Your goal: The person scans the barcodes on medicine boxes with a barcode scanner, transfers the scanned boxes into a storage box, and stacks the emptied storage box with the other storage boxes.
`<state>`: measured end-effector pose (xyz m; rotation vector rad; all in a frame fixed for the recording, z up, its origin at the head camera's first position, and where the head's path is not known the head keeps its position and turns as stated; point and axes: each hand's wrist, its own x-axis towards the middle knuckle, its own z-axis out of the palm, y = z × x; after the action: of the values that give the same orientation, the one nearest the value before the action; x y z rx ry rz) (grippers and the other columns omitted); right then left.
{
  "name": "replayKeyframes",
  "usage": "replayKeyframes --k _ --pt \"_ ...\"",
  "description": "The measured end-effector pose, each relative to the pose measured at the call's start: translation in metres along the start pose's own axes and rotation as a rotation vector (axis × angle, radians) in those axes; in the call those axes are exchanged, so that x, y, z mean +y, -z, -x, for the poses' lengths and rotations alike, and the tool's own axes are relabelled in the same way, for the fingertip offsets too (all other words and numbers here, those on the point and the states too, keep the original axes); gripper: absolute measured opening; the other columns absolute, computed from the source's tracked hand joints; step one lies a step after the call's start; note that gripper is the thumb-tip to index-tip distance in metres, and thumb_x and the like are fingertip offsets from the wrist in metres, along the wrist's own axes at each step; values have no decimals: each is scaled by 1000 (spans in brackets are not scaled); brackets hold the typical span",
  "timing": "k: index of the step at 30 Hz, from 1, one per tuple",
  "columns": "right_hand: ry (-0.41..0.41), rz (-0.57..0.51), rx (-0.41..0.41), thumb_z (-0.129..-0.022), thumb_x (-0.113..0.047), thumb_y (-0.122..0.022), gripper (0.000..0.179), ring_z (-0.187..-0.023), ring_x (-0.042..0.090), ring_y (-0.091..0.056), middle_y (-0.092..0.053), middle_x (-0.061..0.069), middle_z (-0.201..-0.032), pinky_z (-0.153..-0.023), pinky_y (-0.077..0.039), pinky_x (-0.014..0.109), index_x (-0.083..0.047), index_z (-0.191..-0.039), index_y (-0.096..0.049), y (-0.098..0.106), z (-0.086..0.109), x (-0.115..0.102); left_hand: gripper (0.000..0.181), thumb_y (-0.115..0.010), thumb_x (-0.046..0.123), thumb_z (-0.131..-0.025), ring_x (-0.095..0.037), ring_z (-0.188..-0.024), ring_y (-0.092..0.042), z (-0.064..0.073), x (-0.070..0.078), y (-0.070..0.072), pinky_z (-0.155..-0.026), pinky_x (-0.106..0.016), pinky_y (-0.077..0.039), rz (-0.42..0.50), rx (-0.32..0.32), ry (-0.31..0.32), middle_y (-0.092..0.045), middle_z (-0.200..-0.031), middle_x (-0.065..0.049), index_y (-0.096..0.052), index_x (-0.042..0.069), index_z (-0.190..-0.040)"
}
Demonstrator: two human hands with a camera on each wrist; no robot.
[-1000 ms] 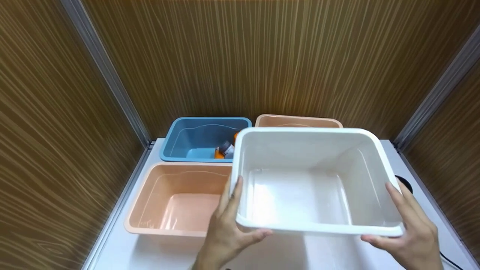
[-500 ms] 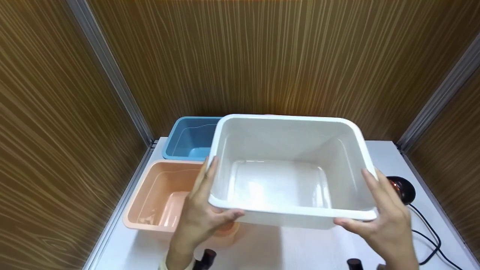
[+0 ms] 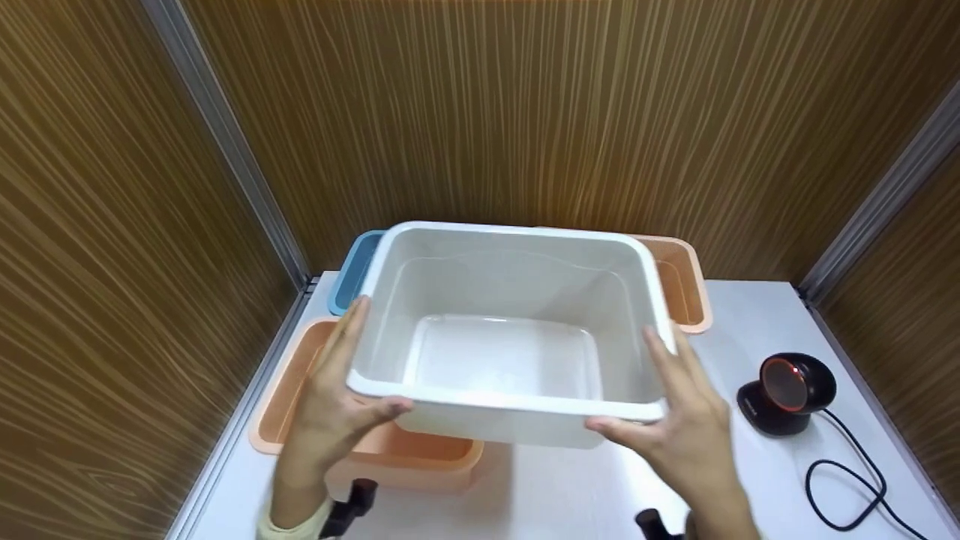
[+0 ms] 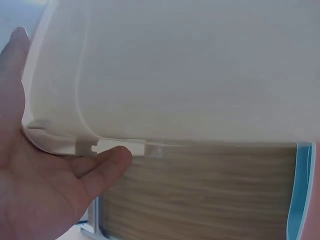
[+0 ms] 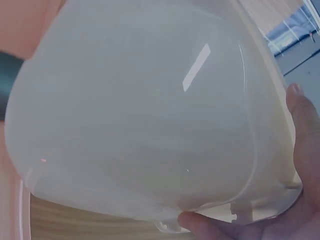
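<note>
A white plastic bin [image 3: 502,375] with nothing inside is held up over the table, its mouth tipped toward the head camera. My left hand [image 3: 326,397] grips its left front corner, thumb along the front rim and fingers up the left side. On the right front corner my right hand [image 3: 686,420] holds in the same way. In the left wrist view the bin's outer wall [image 4: 190,70] fills most of the frame, with my left hand [image 4: 45,185] at its rim. The right wrist view shows the outer wall [image 5: 140,110] beside my right hand [image 5: 280,220].
Below the white bin, a peach bin [image 3: 420,465] stands at the left front. Behind it sit a blue bin [image 3: 351,279] and another peach bin [image 3: 686,285], both partly hidden. A black, round-headed device [image 3: 787,394] with a cable stands at right. Wood-grain panels [image 3: 510,112] enclose the table.
Both hands have carried the white bin leftward and slightly up. It now covers more of the blue bin and the left peach bin, while the right peach bin and black device have come into view.
</note>
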<state>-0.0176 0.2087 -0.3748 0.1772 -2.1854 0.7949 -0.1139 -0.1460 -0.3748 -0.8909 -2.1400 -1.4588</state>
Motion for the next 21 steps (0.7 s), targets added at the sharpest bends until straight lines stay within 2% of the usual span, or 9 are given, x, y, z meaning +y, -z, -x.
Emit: replayKeyframes --k 2,3,7,9,12,14,17,19,21 --pt "-3 -13 -19 -48 -44 -99 117 -113 46 -60 -39 23 -155 -85 -54 56 1 -145 -53 -10 -2 -6 114 -79 65 -73 -43 -116 -58 1 -5 11 -76 -41 -60 -8 8 6 -27 -162 -18 -29 11 -160" --pt "0 -23 -27 -49 -47 -98 116 -112 47 -60 -38 25 -155 -84 -54 58 1 -145 -52 -15 -3 -9 114 -82 61 -72 -43 -115 -58 1 -7 17 -76 -41 -60 -8 15 7 -29 -161 -18 -30 11 -160" --pt "25 -44 -55 -55 -53 -94 115 -107 47 -62 -34 28 -156 -79 -56 60 0 -147 -49 -34 -6 -23 114 -90 51 -67 -45 -117 -57 6 -16 40 -86 -31 -56 -32 58 5 -33 -160 -16 -36 9 -157" --pt "35 -61 -76 -59 -54 -93 115 -112 48 -59 -30 28 -158 -81 -55 60 -1 -150 -47 -43 -6 -30 115 -92 50 -64 -46 -125 -52 9 -20 53 -95 -26 -50 -53 81 2 -33 -160 -15 -37 9 -156" --pt "37 -110 -105 -63 -54 -91 114 -123 51 -52 -22 26 -162 -87 -53 59 -1 -152 -43 -57 -6 -42 117 -93 51 -62 -37 -139 -39 15 -25 73 -105 -21 -39 -88 97 8 -31 -161 -14 -38 9 -156" --pt "36 -144 -121 -63 -54 -91 115 -127 52 -49 -19 25 -163 -90 -53 56 -1 -152 -41 -67 -5 -50 118 -95 46 -60 -28 -138 -43 21 -27 87 -104 -18 -39 -79 103 32 -31 -162 -13 -37 10 -157" --pt "42 -172 -128 -64 -55 -90 115 -123 49 -53 -20 27 -162 -88 -55 50 0 -152 -41 -82 -2 -64 120 -99 32 -56 -19 -126 -52 29 -30 107 -98 -17 -44 -17 119 94 -34 -160 -14 -36 13 -157" --pt "65 -179 -119 -64 -56 -89 115 -119 48 -57 -23 30 -160 -87 -56 47 1 -152 -42 -92 1 -73 121 -99 20 -53 -19 -118 -56 34 -32 118 -95 -17 -47 61 141 135 -36 -159 -15 -37 13 -157" --pt "103 -181 -101 -64 -56 -89 115 -118 47 -58 -25 33 -158 -87 -56 45 2 -151 -42 -100 3 -82 120 -99 15 -54 -24 -115 -57 38 -36 126 -94 -19 -48 141 165 143 -38 -158 -17 -38 11 -157"
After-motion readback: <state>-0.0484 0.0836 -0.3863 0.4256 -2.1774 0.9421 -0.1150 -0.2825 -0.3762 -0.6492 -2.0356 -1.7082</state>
